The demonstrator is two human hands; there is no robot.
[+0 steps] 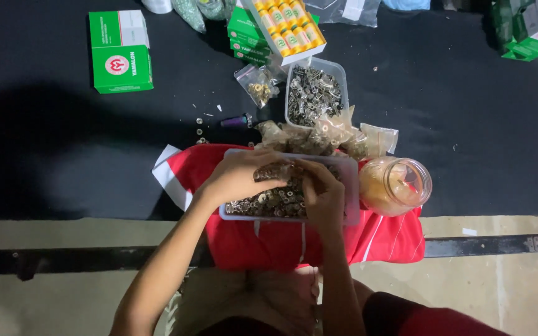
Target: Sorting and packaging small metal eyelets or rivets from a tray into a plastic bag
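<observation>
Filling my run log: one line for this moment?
left hand: in clear plastic tray of small metal rings | right hand: same tray | amber glass jar beside

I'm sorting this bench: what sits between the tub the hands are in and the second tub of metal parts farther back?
In the head view, small clear bags of metal parts lie between the near tub and the far tub.

Shiny metal rings in clear plastic tub

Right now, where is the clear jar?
In the head view the clear jar lies on its side on the red cloth, right of the tray of metal rings that both hands dig in.
</observation>
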